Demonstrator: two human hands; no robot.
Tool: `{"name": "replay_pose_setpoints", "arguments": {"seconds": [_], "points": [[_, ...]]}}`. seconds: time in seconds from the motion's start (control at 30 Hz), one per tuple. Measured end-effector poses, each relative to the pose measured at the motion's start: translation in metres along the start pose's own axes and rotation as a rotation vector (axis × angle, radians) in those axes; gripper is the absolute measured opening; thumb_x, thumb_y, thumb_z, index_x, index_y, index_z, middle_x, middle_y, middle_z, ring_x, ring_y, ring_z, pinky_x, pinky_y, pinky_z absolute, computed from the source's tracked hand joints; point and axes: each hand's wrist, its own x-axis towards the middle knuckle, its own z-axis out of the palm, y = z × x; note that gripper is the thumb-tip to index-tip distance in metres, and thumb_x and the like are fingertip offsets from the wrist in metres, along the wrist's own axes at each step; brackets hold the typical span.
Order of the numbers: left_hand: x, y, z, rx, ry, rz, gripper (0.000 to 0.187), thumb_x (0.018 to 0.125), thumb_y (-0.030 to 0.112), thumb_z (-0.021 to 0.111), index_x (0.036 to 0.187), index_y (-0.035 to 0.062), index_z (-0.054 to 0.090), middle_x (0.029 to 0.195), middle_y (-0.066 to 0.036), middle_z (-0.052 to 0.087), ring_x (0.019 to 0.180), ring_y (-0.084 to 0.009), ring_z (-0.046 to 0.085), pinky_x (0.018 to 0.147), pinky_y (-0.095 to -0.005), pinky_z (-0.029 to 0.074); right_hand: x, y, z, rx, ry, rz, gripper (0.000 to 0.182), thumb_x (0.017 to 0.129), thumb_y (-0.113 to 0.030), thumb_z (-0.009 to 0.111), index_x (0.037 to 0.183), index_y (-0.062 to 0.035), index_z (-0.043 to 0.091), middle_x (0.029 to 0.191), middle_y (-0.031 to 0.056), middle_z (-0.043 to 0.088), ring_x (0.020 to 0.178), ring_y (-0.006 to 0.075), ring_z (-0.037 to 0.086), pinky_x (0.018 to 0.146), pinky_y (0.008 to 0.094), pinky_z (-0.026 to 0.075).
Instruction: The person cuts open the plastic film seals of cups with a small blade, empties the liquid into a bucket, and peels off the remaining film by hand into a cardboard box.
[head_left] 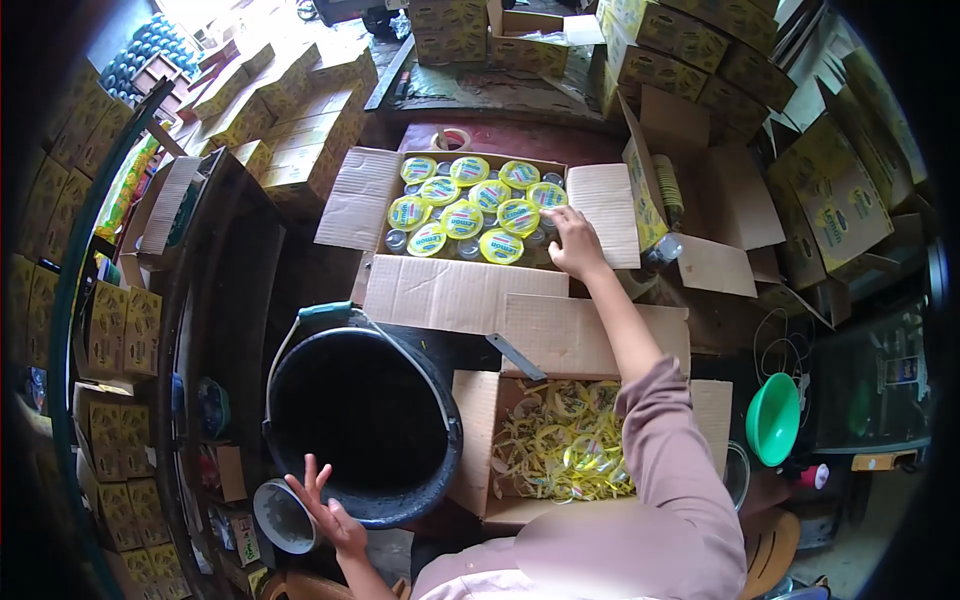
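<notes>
Plastic cups with yellow lids [462, 219] stand in an open cardboard box [460, 290], with more clear cups between and under them. My right hand [577, 243] reaches to the box's right side, fingertips at a yellow-lidded cup [546, 195]; its fingers are stretched out, and I see nothing held in them. My left hand [330, 508] is open with fingers spread, palm up, at the near rim of a large black bucket [450, 450]. The bucket's dark inside shows no contents. Left of that hand is a smaller grey-white pail [285, 515].
A nearer carton [472, 440] holds yellow plastic trimmings [560, 440]. A flat metal blade-like strip [515, 356] lies beside it. Tape [450, 140] sits behind the cups. An open carton [730, 190] with stacked lids, a green bowl [773, 420] and stacked yellow cartons [310, 140] surround me.
</notes>
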Motion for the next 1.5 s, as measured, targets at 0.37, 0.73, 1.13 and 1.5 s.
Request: {"name": "replay_pose_setpoints", "arguments": {"seconds": [0.37,0.73,1.13,1.5], "points": [[0.0,-0.001,-0.009,0.208,-0.15,-0.138,0.061,0.065,0.002,0.048,0.126,0.0024,0.043,0.11,-0.014,0.057,0.086,-0.0228,0.058,0.085,-0.0355,0.044,-0.002,-0.002,0.077,0.117,-0.021,0.518,0.05,0.057,-0.019,0.08,0.093,-0.0061,0.047,0.096,0.0151,0.049,0.088,0.0323,0.055,0.078,0.0413,0.049],[0.002,0.003,-0.008,0.257,-0.159,-0.142,0.048,0.067,0.004,0.053,0.114,0.0031,0.052,0.098,-0.011,0.061,0.083,-0.0219,0.058,0.081,-0.0341,0.044,0.001,-0.019,0.029,0.068,-0.199,0.584,0.035,0.054,-0.019,0.075,0.086,-0.0062,0.066,0.093,0.0131,0.059,0.084,0.0289,0.062,0.077,0.0372,0.052],[0.015,0.016,-0.014,0.345,-0.288,-0.086,0.081,0.07,0.018,0.063,0.141,0.0055,0.026,0.132,-0.014,0.048,0.126,-0.0288,0.041,0.104,-0.0401,0.031,-0.034,-0.138,-0.109,0.597,0.583,0.48,0.032,0.063,-0.009,0.074,0.091,-0.0053,0.059,0.081,0.0073,0.054,0.07,0.019,0.058,0.061,0.0283,0.05],[0.023,0.052,-0.004,-1.56,-0.502,-0.829,0.067,0.088,0.052,0.046,0.134,0.0035,0.037,0.131,-0.018,0.043,0.121,-0.0282,0.044,0.095,-0.0467,0.042,-0.186,-0.359,-0.115,0.773,0.417,-0.135,0.042,0.062,-0.016,0.083,0.094,-0.0069,0.057,0.096,0.0119,0.057,0.1,0.0292,0.059,0.076,0.0349,0.053]]}}
